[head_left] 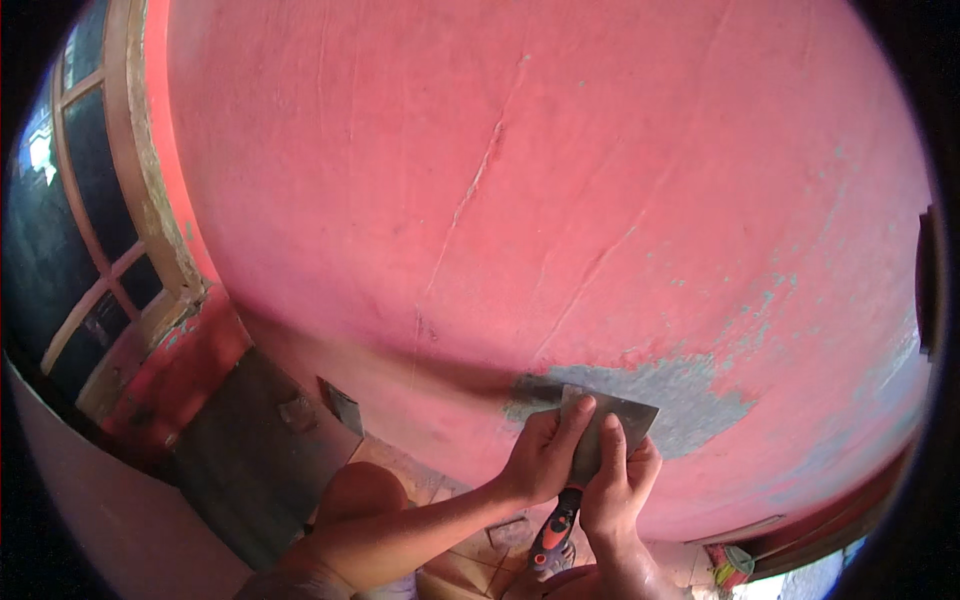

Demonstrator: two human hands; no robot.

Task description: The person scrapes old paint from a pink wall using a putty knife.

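Note:
A wide metal scraper (632,412) with a black and orange handle is gripped by both my hands. My left hand (540,452) closes on the blade's left side, its thumb lying along the flat metal. On the other side my right hand (618,490) wraps the blade, thumb also pressed on its face. The handle points down toward me, below the hands. Just beyond the blade's upper edge is a bare grey patch (690,392) in the pink painted wall (400,150). Whether the edge touches the wall I cannot tell.
Long cracks run down the wall, and paint is flaking at the right. A wood-framed window (128,130) stands at the left above a dark panel (245,445). Brownish floor tiles (385,458) lie below. A colourful container (731,566) sits at the lower right.

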